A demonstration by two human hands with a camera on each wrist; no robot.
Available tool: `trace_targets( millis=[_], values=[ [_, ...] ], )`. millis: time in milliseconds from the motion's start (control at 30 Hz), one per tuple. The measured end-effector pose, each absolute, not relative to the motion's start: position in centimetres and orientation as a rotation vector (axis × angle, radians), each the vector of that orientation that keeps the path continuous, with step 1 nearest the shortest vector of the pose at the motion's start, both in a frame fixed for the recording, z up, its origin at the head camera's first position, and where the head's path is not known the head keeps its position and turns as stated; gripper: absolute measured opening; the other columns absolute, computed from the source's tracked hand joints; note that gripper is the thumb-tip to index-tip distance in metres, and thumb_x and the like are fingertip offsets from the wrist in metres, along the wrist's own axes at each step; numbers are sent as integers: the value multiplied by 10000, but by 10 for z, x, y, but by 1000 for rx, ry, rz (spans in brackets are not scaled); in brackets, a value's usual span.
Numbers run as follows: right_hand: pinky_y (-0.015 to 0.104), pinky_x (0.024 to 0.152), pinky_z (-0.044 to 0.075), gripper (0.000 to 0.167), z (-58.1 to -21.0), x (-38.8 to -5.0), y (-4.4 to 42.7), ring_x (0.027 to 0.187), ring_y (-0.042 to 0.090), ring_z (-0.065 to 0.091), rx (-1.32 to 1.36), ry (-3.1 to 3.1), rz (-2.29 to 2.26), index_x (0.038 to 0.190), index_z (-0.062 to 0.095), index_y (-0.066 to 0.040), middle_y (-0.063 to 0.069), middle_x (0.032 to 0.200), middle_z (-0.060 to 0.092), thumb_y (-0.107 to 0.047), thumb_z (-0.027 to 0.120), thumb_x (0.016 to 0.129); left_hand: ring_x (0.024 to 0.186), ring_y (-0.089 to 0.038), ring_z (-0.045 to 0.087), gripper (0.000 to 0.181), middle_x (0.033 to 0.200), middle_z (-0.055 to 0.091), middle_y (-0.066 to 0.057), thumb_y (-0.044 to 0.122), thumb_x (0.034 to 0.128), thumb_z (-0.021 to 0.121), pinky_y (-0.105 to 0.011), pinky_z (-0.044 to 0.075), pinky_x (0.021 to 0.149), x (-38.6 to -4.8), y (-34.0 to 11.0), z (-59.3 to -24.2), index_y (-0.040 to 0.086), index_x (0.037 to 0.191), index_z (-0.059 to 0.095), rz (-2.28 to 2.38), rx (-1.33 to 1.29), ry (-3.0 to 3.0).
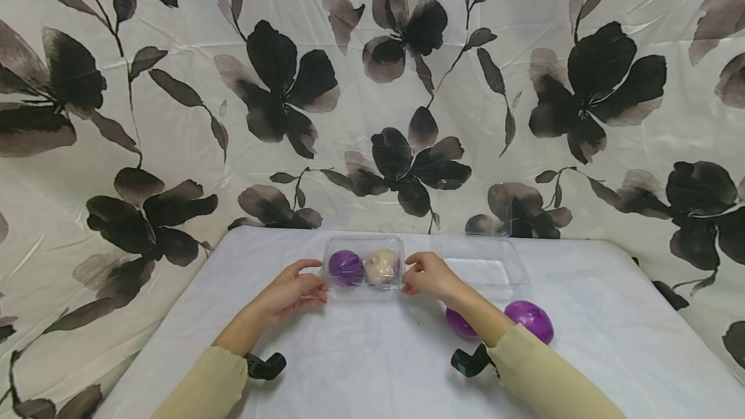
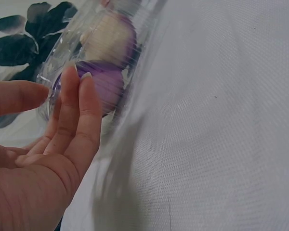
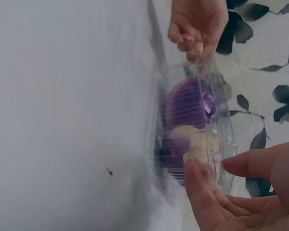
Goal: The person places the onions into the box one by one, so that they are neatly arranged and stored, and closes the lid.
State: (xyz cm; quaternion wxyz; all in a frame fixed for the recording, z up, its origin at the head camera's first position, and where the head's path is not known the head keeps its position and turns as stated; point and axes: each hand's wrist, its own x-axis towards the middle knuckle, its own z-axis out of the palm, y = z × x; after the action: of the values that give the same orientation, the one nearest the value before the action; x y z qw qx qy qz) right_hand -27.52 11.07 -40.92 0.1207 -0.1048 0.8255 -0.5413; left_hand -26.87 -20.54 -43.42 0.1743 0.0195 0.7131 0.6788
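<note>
A clear plastic box (image 1: 363, 244) with its lid down stands near the table's back edge. Inside lie a purple ball (image 1: 346, 268) on the left and a cream ball with some purple (image 1: 382, 267) on the right. My left hand (image 1: 293, 293) holds the box's left end between thumb and fingers; the left wrist view shows the fingertips on its side. At the right end, my right hand (image 1: 433, 277) pinches the box, thumb and fingers on either side of the rim in the right wrist view.
An opened clear plastic box (image 1: 483, 271) stands right of my right hand. Two purple round things lie in front of it, one (image 1: 528, 321) in fuller view and another (image 1: 460, 323) partly behind my right forearm. A floral cloth (image 1: 407, 83) hangs behind the table (image 1: 361, 367).
</note>
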Motion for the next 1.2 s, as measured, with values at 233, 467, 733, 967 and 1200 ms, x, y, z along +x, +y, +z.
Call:
trace_targets(
  millis=[233, 467, 733, 967, 1200],
  values=[
    [427, 786, 631, 479, -412, -273, 110, 816, 296, 738, -287, 2253, -1643, 1385, 397, 219, 280, 988, 692, 28, 552, 974, 927, -250, 692, 575, 1147, 626, -278, 61, 1026, 524, -375, 617, 849, -270, -205, -435, -4, 1529, 255, 1926, 65, 2010],
    [377, 765, 633, 524, -415, -273, 109, 760, 223, 725, -192, 2122, -1724, 1456, 308, 175, 245, 965, 701, 26, 518, 1000, 898, -224, 686, 565, 1112, 639, -247, 55, 1025, 523, -362, 618, 833, -269, -204, -436, 2, 1523, 263, 1933, 59, 1999],
    [376, 768, 632, 513, -418, -273, 109, 755, 206, 721, -220, 2081, -1781, 1442, 299, 186, 310, 990, 688, 57, 499, 988, 901, -231, 679, 561, 1104, 641, -250, 52, 1023, 512, -357, 617, 834, -269, -204, -435, 6, 1520, 257, 1933, 67, 2010],
    [381, 764, 633, 515, -418, -271, 107, 738, 200, 716, -220, 2079, -1804, 1438, 298, 191, 296, 959, 688, 62, 499, 983, 885, -216, 669, 553, 1063, 644, -220, 42, 1020, 506, -345, 614, 831, -270, -204, -435, -1, 1513, 258, 1929, 82, 2024],
    [352, 748, 633, 511, -421, -273, 107, 734, 190, 710, -191, 2081, -1807, 1442, 314, 174, 274, 955, 692, 59, 497, 979, 894, -226, 659, 554, 1038, 650, -201, 25, 1013, 498, -338, 610, 825, -270, -205, -436, -7, 1511, 256, 1933, 92, 2023]
  ],
)
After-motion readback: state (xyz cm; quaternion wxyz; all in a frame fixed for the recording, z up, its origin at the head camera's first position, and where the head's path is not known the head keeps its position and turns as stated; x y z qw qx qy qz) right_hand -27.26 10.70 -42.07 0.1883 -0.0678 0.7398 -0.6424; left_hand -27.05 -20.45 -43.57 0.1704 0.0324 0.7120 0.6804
